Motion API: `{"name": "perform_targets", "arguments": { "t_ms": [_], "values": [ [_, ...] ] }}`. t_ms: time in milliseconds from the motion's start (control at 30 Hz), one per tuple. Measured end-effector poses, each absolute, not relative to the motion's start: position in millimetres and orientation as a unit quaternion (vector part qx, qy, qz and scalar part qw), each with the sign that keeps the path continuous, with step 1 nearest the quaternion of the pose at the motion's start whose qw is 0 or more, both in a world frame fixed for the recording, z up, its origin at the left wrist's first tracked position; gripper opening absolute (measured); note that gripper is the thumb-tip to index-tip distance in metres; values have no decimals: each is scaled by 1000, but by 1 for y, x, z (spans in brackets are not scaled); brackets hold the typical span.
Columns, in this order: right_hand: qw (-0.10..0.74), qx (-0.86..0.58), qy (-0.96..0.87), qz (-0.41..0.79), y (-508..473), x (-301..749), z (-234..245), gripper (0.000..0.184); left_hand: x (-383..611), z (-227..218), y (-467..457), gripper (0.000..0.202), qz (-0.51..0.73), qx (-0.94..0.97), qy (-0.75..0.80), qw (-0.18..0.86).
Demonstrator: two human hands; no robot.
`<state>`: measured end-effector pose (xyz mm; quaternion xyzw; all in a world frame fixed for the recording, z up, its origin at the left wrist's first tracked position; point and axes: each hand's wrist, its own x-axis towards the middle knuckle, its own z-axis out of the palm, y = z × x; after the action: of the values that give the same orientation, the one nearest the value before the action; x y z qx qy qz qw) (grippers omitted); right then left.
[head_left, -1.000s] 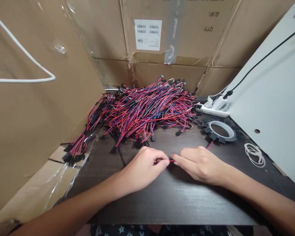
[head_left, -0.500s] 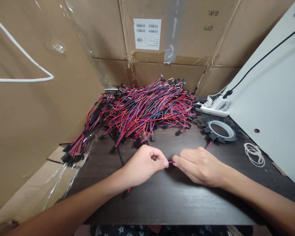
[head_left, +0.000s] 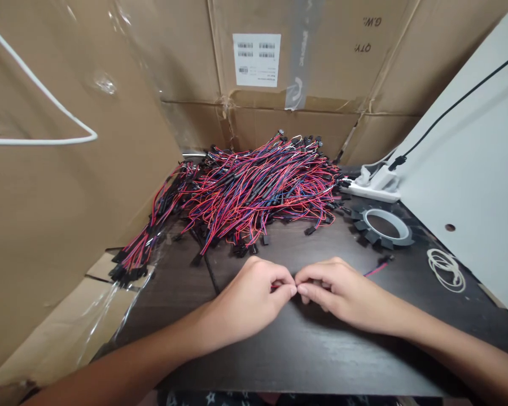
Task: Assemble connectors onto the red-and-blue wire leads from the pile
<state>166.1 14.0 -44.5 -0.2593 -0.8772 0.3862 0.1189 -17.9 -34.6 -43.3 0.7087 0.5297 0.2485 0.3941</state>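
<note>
A moment ago a bit of red wire [head_left: 376, 270] bridged the hands; now left hand [head_left: 249, 298] and right hand [head_left: 341, 290] meet, fingertips pinched on it. Dark table [head_left: 245, 363] lies under the fingers, a wire pile [head_left: 258, 189] and cardboard [head_left: 342, 62] beyond. The wire shows inside the left fingers and again, connector end out, past the right ones

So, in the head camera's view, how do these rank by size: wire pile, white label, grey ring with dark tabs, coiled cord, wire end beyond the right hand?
Largest to smallest:
Wire pile
White label and grey ring with dark tabs: too close to call
Coiled cord
Wire end beyond the right hand
</note>
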Motion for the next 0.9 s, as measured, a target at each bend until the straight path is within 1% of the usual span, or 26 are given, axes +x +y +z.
{"name": "perform_targets", "arguments": {
  "t_ms": [67, 133, 333, 633, 900],
  "values": [
    [97, -286, -849, 433, 14, 165, -44, 19, -18, -42, -35, 19, 238, 725, 524, 379],
    [99, -301, -832, 455, 15, 165, -44, 17, -19, -42, -35, 18, 232, 722, 532, 378],
    [117, -321, -792, 505, 19, 167, -45, 20, -26, -37, -31, 16, 214, 662, 572, 435],
    [122, -318, -788, 512, 20, 167, -45, 21, -34, -36, -25, 13, 199, 649, 582, 448],
    [120, -343, -777, 514, 24, 169, -48, 23, -42, -33, -19, 18, 156, 704, 544, 429]
  ]
}}
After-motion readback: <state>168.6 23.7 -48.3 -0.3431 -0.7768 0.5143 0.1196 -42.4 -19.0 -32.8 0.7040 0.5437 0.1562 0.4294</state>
